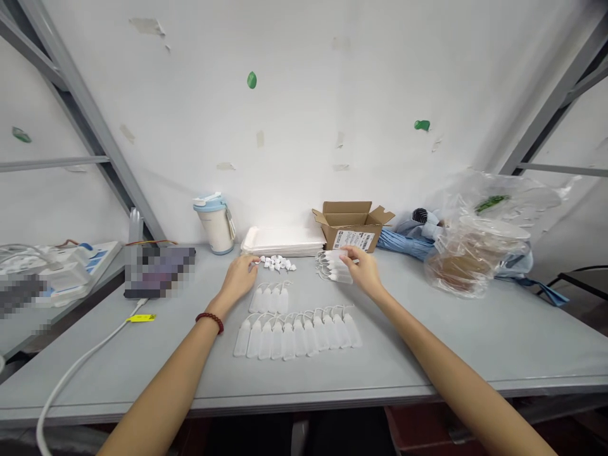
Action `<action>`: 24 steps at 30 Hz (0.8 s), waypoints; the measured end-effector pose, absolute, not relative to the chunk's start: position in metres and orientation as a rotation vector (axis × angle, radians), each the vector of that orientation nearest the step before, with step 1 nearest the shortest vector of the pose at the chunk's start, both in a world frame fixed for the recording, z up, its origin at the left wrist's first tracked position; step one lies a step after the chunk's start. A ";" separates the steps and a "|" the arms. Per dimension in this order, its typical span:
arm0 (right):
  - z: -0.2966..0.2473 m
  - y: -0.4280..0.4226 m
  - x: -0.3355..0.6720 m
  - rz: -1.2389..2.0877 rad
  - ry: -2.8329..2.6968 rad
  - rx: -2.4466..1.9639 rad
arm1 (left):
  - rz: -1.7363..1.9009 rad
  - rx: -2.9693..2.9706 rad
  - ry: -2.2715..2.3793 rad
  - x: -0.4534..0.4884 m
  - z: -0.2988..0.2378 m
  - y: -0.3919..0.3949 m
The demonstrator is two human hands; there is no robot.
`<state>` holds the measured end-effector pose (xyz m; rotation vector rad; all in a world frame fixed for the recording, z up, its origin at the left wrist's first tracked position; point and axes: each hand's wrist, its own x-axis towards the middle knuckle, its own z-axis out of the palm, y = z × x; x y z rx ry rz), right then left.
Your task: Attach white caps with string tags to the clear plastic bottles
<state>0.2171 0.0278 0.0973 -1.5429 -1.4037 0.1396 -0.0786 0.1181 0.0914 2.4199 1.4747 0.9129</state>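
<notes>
My left hand [240, 277] reaches toward a small heap of white caps [277, 263] on the grey table [427, 342], its fingers curled near the closest caps. My right hand [363, 268] rests on a loose pile of small translucent squeeze bottles [332, 266] in front of an open cardboard box [352, 226], fingers closed on one bottle. Nearer to me lie two tidy rows of the same bottles: a short row [270, 297] and a long row [297, 334].
A stack of white trays [282, 240] and a blue-lidded cup [215, 223] stand at the back by the wall. Clear plastic bags [475, 247] and blue cloth [403, 240] lie at the right. A white cable [85, 361] with a yellow tag runs at the left.
</notes>
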 end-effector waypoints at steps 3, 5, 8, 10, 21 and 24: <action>0.094 0.031 0.224 0.056 -1.508 -1.655 | 0.885 2.475 1.419 -0.079 0.082 0.123; 0.093 0.032 0.227 0.051 -1.528 -1.686 | 0.858 2.504 1.388 -0.078 0.078 0.124; 0.091 0.034 0.231 0.045 -1.547 -1.722 | 0.828 2.528 1.363 -0.078 0.073 0.125; 0.089 0.036 0.235 0.039 -1.564 -1.756 | 0.818 2.536 1.353 -0.079 0.072 0.127; 0.087 0.034 0.241 -0.057 -1.697 -1.892 | 0.878 2.553 1.196 -0.071 0.083 0.117; 0.091 0.029 0.235 -0.151 -1.723 -1.893 | 0.832 2.531 1.080 -0.067 0.086 0.111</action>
